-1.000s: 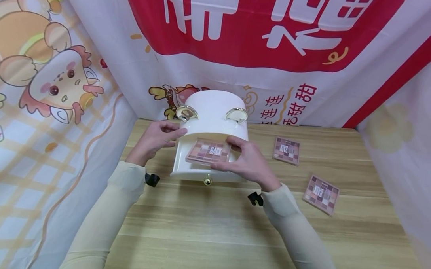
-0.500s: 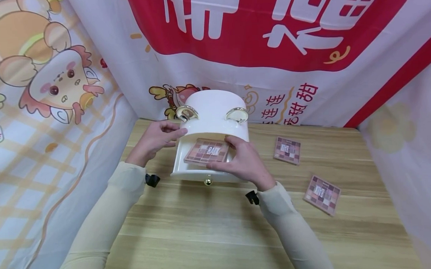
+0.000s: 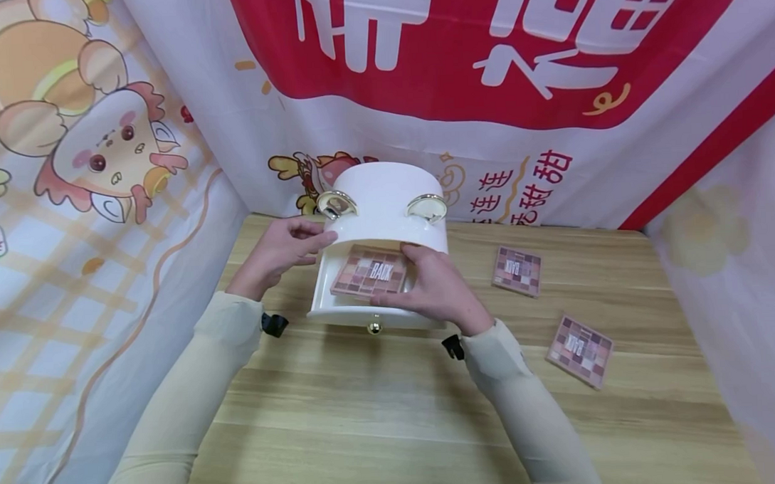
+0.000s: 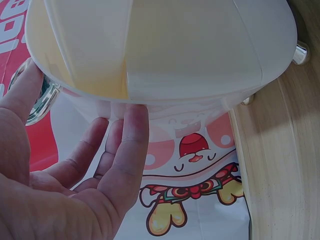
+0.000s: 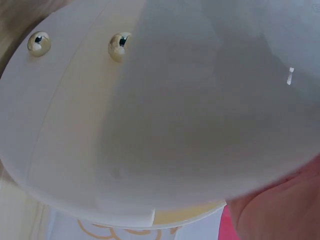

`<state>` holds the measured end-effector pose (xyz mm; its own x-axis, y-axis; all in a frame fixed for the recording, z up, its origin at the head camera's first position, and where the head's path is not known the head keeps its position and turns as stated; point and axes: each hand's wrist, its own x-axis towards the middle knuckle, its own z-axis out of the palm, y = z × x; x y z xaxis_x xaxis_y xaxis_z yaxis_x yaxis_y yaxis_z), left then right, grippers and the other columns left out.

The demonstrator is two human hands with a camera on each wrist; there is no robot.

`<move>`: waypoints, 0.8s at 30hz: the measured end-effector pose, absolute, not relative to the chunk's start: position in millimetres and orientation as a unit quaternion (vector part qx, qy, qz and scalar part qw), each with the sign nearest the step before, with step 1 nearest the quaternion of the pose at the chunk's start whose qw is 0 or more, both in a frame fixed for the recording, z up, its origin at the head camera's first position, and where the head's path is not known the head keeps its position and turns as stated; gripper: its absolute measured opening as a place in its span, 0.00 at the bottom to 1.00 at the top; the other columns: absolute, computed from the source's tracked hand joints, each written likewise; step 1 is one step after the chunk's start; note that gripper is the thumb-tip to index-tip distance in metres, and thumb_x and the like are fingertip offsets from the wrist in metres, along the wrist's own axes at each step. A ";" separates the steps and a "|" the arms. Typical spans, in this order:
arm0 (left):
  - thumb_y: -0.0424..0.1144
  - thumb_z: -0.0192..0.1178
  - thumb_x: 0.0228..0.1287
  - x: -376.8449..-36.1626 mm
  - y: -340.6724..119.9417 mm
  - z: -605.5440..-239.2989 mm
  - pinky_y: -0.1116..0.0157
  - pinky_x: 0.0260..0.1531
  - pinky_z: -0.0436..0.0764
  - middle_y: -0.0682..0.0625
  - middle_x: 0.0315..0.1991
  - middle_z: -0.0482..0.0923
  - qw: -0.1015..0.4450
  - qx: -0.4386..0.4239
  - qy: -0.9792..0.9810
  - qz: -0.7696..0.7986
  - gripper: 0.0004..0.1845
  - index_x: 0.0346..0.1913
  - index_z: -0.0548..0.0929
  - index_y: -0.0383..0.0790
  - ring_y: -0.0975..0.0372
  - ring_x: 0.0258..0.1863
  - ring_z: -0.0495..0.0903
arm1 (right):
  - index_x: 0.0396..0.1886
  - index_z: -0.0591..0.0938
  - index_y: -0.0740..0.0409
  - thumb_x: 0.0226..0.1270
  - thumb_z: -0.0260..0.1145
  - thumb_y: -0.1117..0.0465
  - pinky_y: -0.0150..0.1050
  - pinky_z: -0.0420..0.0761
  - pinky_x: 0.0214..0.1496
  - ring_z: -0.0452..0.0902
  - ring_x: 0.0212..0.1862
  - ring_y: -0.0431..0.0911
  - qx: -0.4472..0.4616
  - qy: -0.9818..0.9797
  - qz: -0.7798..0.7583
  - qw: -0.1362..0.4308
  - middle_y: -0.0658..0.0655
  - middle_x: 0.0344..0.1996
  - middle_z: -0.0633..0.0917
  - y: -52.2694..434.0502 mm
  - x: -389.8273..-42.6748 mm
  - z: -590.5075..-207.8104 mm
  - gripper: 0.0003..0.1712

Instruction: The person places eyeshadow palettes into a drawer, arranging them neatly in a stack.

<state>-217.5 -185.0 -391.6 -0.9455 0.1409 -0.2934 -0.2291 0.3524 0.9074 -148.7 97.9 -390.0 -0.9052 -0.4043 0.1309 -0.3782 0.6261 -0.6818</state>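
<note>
A white rounded storage cabinet with two gold-rimmed eyes stands against the back cloth. Its upper drawer is pulled out and shows a gold knob. Inside that drawer, a pink checkered eyeshadow palette with "BACK" lettering lies slightly tilted. My right hand pinches the palette's right side, thumb on the near edge and fingers on the far edge. At the cabinet's left side, my left hand rests its thumb and fingertips. The left wrist view shows these fingertips fairly straight at the cabinet's rim.
Two similar palettes lie on the wooden table to the right, one farther back and one nearer. Printed cloth walls border the table at the back and sides. In the right wrist view, gold knobs show on the cabinet's front.
My right hand has shifted slightly left, and the palette has moved left with it inside the drawer. The left hand and the cabinet have stayed put.
</note>
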 end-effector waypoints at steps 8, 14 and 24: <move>0.58 0.75 0.54 -216.4 -183.8 -389.9 0.52 0.51 0.84 0.40 0.53 0.76 0.163 -0.027 0.810 0.563 0.38 0.59 0.78 0.35 0.50 0.50 0.79 | 0.64 0.76 0.62 0.42 0.81 0.32 0.43 0.80 0.50 0.77 0.44 0.45 -0.219 0.906 -0.361 0.019 0.52 0.47 0.83 97.8 -149.6 -389.3 0.56; 0.57 0.75 0.55 -215.3 -183.0 -388.8 0.53 0.50 0.85 0.40 0.53 0.76 0.166 -0.030 0.808 0.564 0.38 0.60 0.77 0.35 0.50 0.50 0.79 | 0.70 0.71 0.63 0.46 0.81 0.35 0.47 0.78 0.60 0.77 0.52 0.49 -0.213 0.908 -0.361 0.021 0.57 0.54 0.82 98.0 -148.4 -390.1 0.58; 0.58 0.75 0.55 -215.6 -183.0 -389.3 0.59 0.46 0.87 0.39 0.53 0.76 0.164 -0.031 0.812 0.559 0.38 0.60 0.78 0.35 0.50 0.49 0.80 | 0.72 0.69 0.66 0.66 0.70 0.41 0.49 0.71 0.70 0.71 0.67 0.56 -0.211 0.872 -0.440 0.029 0.63 0.68 0.74 108.1 -140.5 -387.3 0.46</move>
<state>-215.6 -183.0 -389.3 -0.9440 0.1341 -0.3014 -0.2335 0.3737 0.8977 -140.5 108.1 -387.3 -0.9097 -0.3924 0.1358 -0.3422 0.5234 -0.7804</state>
